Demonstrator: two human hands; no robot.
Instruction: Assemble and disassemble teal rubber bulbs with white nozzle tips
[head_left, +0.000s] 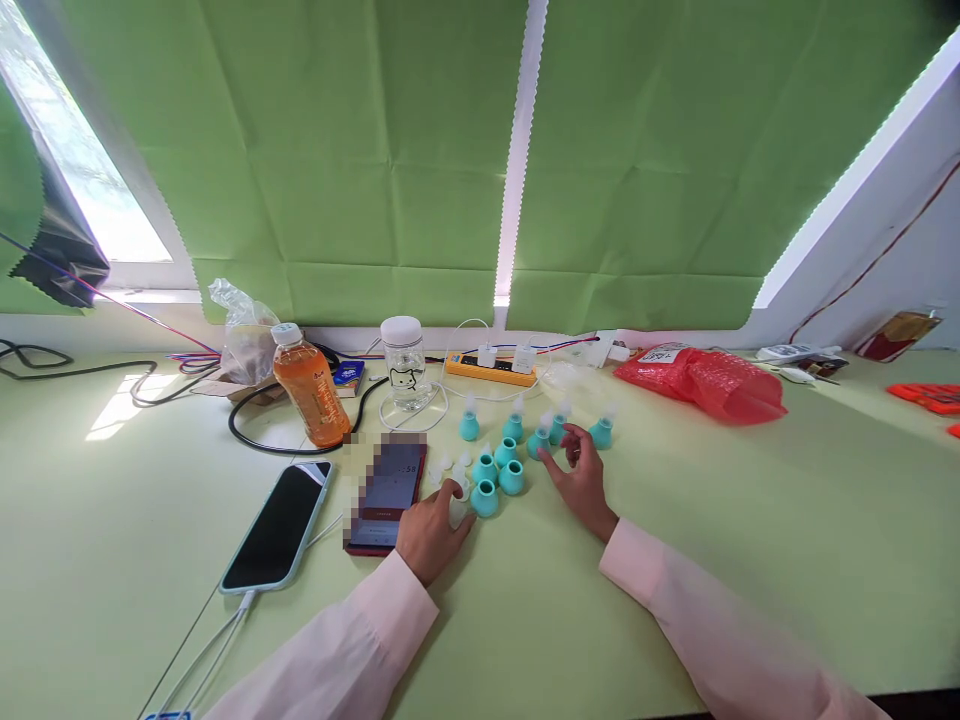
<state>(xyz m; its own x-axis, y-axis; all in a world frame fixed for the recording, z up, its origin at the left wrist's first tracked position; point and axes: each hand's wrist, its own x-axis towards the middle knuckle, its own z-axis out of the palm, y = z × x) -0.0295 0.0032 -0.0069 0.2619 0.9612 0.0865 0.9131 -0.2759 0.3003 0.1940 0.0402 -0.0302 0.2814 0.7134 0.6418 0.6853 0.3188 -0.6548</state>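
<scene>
My left hand (433, 530) is closed, thumb and finger around a translucent white tip (458, 512) beside a loose cluster of similar tips (461, 470). Just right of it stand several open-necked teal bulbs (484, 499) with no tips on them. My right hand (583, 485) is open, thumb and forefinger apart. Its thumb reaches a teal bulb fitted with a tip (538, 443), and another tipped bulb (557, 430) is by the forefinger. More tipped bulbs stand upright behind, including one at the left (469, 426) and one at the right (601, 432).
Left of my hands lie a partly pixelated phone (390, 490) and a charging phone (277, 527). An orange drink bottle (310, 385), a clear jar (405, 365), a power strip (491, 371) and a red bubble-wrap packet (701, 380) line the back.
</scene>
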